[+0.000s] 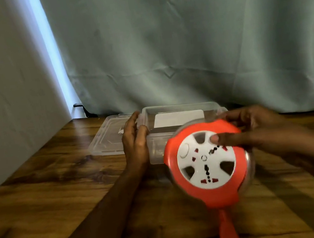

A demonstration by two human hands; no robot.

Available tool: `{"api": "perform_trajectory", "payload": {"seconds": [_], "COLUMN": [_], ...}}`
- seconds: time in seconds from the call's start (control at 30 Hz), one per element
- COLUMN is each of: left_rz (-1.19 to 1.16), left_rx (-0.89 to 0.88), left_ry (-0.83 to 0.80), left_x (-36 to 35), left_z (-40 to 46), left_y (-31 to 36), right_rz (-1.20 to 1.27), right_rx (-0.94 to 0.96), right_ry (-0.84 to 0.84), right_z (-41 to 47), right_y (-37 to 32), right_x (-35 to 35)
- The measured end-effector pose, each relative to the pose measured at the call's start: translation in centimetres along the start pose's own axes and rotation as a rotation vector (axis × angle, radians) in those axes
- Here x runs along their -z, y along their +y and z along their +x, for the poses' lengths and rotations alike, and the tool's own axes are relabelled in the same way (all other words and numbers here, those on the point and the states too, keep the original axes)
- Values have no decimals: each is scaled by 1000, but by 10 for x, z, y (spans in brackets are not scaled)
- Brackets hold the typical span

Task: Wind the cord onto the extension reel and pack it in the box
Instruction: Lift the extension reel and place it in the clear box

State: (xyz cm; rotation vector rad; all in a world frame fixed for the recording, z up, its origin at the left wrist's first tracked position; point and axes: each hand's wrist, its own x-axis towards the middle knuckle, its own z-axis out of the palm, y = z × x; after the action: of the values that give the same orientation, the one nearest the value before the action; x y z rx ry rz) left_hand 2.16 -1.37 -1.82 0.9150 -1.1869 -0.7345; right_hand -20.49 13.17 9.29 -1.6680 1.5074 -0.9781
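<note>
Right hand (254, 125) grips the reel (206, 162), held above the table (60, 183) just before the open box (181, 113). Left hand (135, 142), fingers spread, rests against the box side. Plug (228, 236) hangs below.

I had only the one head-worn view, looking forward and down across the wooden table (41, 195) toward a green curtain (182, 44). It sat close: the extension reel (206, 162) filled the lower centre, both forearms entering from the bottom edge.
</note>
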Motion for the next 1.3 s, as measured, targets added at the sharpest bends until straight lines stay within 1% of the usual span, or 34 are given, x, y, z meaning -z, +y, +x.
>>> {"api": "perform_trajectory", "payload": {"seconds": [0.17,0.23,0.3,0.4,0.47,0.57,0.63,0.7,0.83,0.9,1.03,1.1,1.17,1.23,1.3], "left_rz": [-35,-43,-53,-51,-39,16,42,55,80,80,86,102,111,92,72], "left_rx": [-36,-33,-22,-8,-17,-91,-120,-127,-140,-158,-185,-196,-210,-196,-177], "left_ry": [-12,-22,-29,-34,-37,-55,-72,-80,-66,-48,-32,-24,-31,-35,-18], "left_x": [0,-1,-1,0,-1,-1,-2,-2,-4,-5,-7,-7,-7,-6,-6], "left_z": [3,2,3,3,2,-1,-2,-1,-1,-1,1,1,1,1,1], "left_y": [-2,-4,-5,-6,-4,2,4,5,6,5,0,0,0,0,1], "right_rz": [-33,-127,-281,-478,-614,-819,-873,-821,-519,-452,-400,-490,-588,-530,-501], "right_rx": [306,387,443,499,509,516,504,466,326,281,224,240,254,245,241], "right_ry": [235,316,359,323,237,72,3,-52,-189,-208,-112,-18,9,4,83], "right_z": [20,32,46,75,96,119,129,139,158,163,169,167,160,150,139], "right_y": [-56,-79,-100,-116,-117,-101,-84,-63,-26,-16,-6,-3,0,0,-1], "right_x": [32,44,50,45,33,9,-6,-15,-14,-10,-12,-20,-30,-37,-41]}}
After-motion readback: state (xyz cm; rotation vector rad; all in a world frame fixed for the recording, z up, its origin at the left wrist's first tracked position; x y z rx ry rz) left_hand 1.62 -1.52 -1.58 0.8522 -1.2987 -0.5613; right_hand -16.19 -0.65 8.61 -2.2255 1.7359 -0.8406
